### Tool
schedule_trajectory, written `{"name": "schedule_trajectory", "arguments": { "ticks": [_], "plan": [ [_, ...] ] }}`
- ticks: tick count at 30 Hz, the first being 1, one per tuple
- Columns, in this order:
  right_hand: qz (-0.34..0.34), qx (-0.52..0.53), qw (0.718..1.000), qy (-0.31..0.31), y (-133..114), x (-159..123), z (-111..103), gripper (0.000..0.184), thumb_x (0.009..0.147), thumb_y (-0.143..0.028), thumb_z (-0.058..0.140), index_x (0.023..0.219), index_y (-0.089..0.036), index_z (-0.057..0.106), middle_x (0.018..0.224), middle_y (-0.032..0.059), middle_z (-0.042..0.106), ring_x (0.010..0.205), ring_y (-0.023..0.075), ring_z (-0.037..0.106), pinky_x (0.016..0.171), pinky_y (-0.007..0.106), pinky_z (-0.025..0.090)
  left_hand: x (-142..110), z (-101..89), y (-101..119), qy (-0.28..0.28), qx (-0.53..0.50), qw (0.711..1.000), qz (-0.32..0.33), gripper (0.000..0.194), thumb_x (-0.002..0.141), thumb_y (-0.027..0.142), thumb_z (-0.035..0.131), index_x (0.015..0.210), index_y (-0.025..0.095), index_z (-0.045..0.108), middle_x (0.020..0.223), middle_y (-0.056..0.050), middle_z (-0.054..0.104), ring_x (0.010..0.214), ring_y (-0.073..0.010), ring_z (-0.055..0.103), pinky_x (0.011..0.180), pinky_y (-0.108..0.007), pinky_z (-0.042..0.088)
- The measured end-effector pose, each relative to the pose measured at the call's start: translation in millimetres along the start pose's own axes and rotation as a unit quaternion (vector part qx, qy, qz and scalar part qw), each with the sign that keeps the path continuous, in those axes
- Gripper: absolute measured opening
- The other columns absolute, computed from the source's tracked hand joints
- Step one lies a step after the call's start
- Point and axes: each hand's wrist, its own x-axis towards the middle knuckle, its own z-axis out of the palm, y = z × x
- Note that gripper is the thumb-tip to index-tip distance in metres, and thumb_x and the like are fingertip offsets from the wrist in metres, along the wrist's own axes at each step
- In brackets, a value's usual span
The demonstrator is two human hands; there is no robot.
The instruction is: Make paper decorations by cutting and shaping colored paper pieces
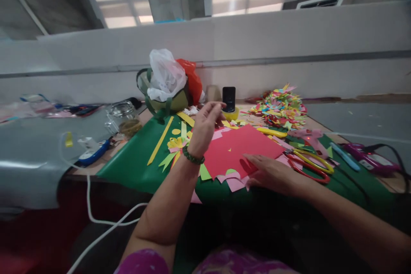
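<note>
A sheet of red paper lies on the green covering, with a tiny yellow scrap on it. My left hand is raised over the sheet's far left part, thumb and fingers pinched; whatever they hold, if anything, cannot be made out. My right hand rests at the sheet's near right edge, fingers stretched out over red paper and pink scraps. Left of the sheet lies a yellow paper flower with green strips. Scissors with red and yellow handles lie beyond my right hand.
A pink glue gun, a light blue stick and a purple power strip are at right. Behind stand a phone, a heap of paper scraps and a bag. A jar and blue power strip are left.
</note>
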Motion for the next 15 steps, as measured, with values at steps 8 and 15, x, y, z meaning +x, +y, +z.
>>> {"name": "schedule_trajectory", "arguments": {
  "ticks": [8,15],
  "plan": [
    [-0.066,0.021,0.987,0.143,18,-12,21,0.031,0.094,-0.027,0.041,0.109,-0.016,0.066,0.114,0.0142,0.068,0.104,0.0257,0.065,0.088,0.038,0.052,-121,-33.3,-28,-0.073,0.485,0.872,-0.012,0.027,0.082,0.033,0.066,0.105,0.018,0.067,0.109,-0.012,0.067,0.106,-0.026,0.06,0.092,-0.042,0.047],
    [-0.136,-0.023,0.962,0.236,19,-15,24,0.026,0.088,-0.013,0.044,0.089,-0.02,0.069,0.095,0.0081,0.072,0.089,0.0226,0.066,0.076,0.034,0.057,-139,-47.1,-34,-0.187,0.519,0.832,-0.061,0.041,0.076,0.034,0.073,0.115,0.025,0.064,0.128,-0.01,0.062,0.12,-0.0295,0.054,0.106,-0.059,0.031]
  ]
}}
